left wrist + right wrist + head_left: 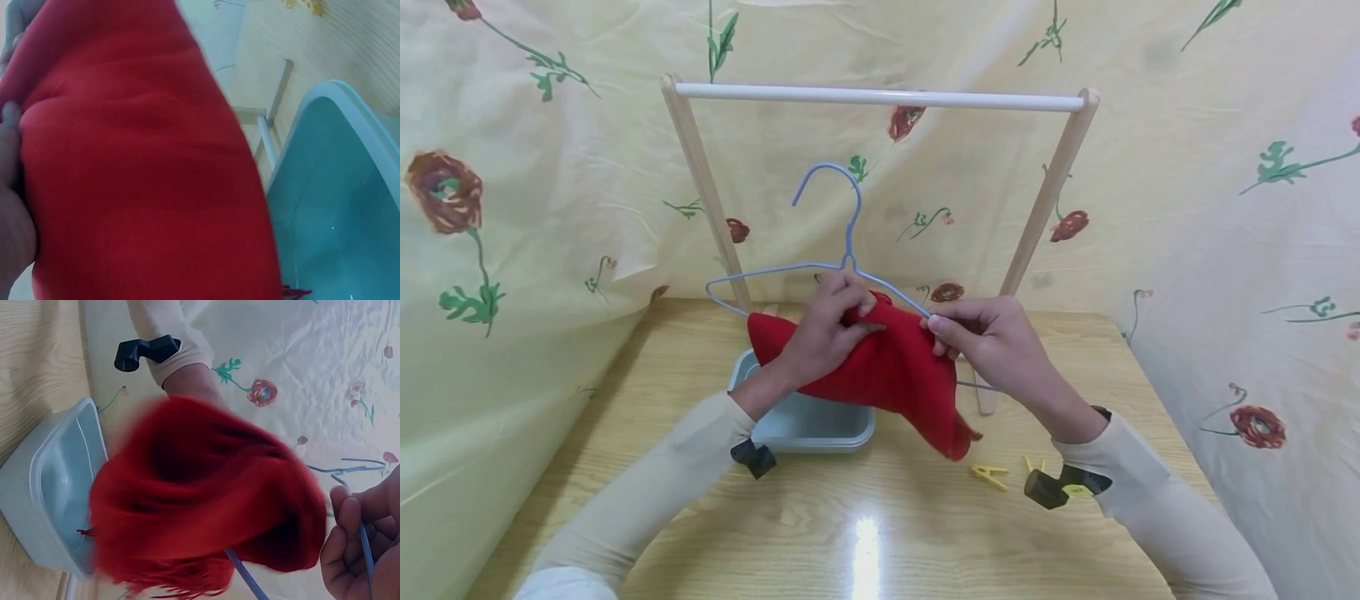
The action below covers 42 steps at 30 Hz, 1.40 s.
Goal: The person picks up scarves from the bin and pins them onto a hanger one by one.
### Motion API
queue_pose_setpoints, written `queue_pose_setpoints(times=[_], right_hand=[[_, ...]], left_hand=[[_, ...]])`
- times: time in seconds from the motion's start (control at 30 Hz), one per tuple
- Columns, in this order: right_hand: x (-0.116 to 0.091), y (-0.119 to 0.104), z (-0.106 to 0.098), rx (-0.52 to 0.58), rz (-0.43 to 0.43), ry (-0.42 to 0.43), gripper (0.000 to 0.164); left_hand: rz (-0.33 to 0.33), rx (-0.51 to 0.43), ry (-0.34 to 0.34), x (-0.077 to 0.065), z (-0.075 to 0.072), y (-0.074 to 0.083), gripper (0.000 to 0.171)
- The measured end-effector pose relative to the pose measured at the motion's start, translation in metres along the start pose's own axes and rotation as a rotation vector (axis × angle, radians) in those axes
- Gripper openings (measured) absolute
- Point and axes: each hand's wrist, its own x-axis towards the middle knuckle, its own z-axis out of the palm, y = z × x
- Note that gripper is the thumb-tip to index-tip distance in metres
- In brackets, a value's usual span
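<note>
A red fringed scarf [880, 379] drapes over the lower part of a blue wire hanger [849, 237], which is held up above the table with its hook on top. Just below the hanger's neck, my left hand [831, 329] pinches the scarf between thumb and fingers. On the other side, my right hand [996, 337] grips the hanger's sloping right shoulder wire between thumb and fingers. The right wrist view shows the scarf's fringe [187, 586] hanging loose and the hanger's lower wire [247, 575] emerging from under the cloth. In the left wrist view the scarf [150, 175] covers most of the hanger.
A light blue plastic basin [820, 443] stands on the table below the scarf. Behind is a wooden rack with a white crossbar [880, 96]. Yellow clothespins [990, 477] lie on the table at the right. A flowered cloth [1225, 250] surrounds the table.
</note>
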Motion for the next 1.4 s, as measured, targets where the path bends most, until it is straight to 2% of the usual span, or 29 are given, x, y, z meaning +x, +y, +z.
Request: queue_pose_setpoints(times=[0.13, 0.27, 0.37, 0.63, 0.8, 0.9, 1.07, 1.17, 1.23, 1.4], right_hand=[[0.002, -0.002, 0.001, -0.009, -0.028, 0.020, 0.018], [0.002, -0.004, 0.001, -0.022, -0.038, 0.036, 0.017], [0.002, -0.005, 0.001, -0.021, -0.028, 0.034, 0.017], [0.002, -0.008, -0.001, -0.014, -0.044, 0.041, 0.015], [0.004, -0.012, -0.001, -0.029, -0.065, 0.045, 0.014], [0.004, -0.013, -0.001, -0.035, -0.062, 0.041, 0.015], [0.004, -0.013, -0.001, -0.029, -0.059, 0.042, 0.014], [0.003, -0.011, -0.001, -0.023, -0.060, 0.044, 0.014], [0.003, -0.010, 0.000, -0.012, -0.063, 0.041, 0.013], [0.004, -0.008, 0.001, 0.003, -0.075, 0.037, 0.014]], left_hand=[[0.133, 0.012, -0.159, -0.001, 0.005, 0.002, 0.027], [0.225, 0.021, -0.251, 0.000, 0.008, 0.004, 0.027], [0.214, 0.015, -0.287, 0.000, 0.009, 0.005, 0.027], [0.112, -0.030, -0.420, 0.002, 0.007, 0.009, 0.031], [0.091, -0.008, -0.449, 0.003, 0.007, 0.017, 0.031], [0.050, 0.026, -0.455, 0.005, 0.008, 0.023, 0.027], [-0.005, 0.080, -0.504, 0.009, 0.012, 0.029, 0.023], [0.018, 0.067, -0.520, 0.010, 0.013, 0.028, 0.019], [0.056, 0.053, -0.517, 0.010, 0.014, 0.027, 0.017], [0.172, 0.070, -0.463, 0.009, 0.016, 0.026, 0.012]])
